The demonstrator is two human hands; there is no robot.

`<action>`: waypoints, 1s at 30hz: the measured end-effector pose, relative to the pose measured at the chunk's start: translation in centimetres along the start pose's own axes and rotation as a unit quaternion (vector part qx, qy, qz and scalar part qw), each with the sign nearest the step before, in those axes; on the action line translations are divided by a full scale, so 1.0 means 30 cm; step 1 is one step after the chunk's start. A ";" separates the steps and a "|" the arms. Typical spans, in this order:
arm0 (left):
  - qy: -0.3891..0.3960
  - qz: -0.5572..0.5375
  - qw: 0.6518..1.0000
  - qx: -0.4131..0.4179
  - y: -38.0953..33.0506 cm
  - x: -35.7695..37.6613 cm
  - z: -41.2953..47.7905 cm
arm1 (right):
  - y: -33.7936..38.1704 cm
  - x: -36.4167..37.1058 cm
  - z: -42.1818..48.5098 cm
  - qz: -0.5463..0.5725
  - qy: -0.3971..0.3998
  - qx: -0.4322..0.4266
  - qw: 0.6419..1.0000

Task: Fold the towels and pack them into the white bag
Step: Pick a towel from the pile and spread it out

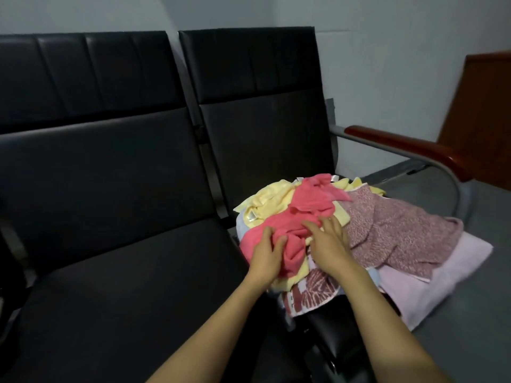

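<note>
L hand, R hand on pink towel; pile overhangs seat.

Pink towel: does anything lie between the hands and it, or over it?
Nothing visible does. The pink towel lies on top of the pile; the left hand grips a fold of it and the right hand rests flat on it. The white bag is not in view.

The 2 black seats are showing smooth, leather-like upholstery with a dull sheen. The pink towel, yellow towel and speckled towel are looking soft, matt, nubbly. The armrest is gleaming as glossy reddish wood on a smooth grey metal tube.
</note>
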State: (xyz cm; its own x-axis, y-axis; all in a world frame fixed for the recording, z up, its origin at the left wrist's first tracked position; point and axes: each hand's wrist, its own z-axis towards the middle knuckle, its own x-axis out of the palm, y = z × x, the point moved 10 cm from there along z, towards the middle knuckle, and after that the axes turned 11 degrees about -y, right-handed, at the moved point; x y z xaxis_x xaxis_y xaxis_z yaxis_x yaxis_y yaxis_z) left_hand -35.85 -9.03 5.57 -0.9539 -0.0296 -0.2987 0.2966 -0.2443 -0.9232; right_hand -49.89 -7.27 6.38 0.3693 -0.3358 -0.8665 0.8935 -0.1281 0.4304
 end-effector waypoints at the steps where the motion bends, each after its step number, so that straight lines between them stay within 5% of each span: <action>1: 0.003 -0.047 0.999 0.004 -0.023 -0.003 -0.010 | 0.009 -0.015 -0.001 0.006 -0.012 -0.004 1.000; 7: 0.026 -0.311 0.945 -0.099 -0.071 -0.081 -0.055 | 0.029 -0.055 0.001 0.031 -0.054 -0.013 0.998; 10: -0.008 -0.345 0.930 -0.125 -0.073 -0.199 -0.085 | 0.066 -0.024 0.002 0.045 -0.029 -0.036 0.998; 18: -0.250 -0.198 0.939 -0.128 0.100 -0.776 -0.223 | 0.574 0.039 -0.202 0.216 0.023 -0.216 0.952; 22: -0.330 -0.030 0.924 -0.191 0.246 -1.038 -0.378 | 0.857 0.136 -0.419 0.284 0.148 -0.325 0.890; 25: -0.331 0.123 0.899 -0.260 0.360 -1.206 -0.483 | 0.957 0.245 -0.540 0.241 0.249 -0.359 0.866; 30: -0.282 0.306 0.857 -0.303 0.411 -1.279 -0.569 | 0.828 0.379 -0.437 -0.038 0.231 -0.310 0.922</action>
State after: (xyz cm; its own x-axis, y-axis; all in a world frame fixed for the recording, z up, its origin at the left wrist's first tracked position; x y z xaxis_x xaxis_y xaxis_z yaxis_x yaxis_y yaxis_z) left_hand 5.18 5.63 1.53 -0.4308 -0.4776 -0.7657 0.5567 0.5271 -0.6421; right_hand -20.14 -2.06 3.91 0.2420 0.1040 -0.9647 0.8428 0.4701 0.2621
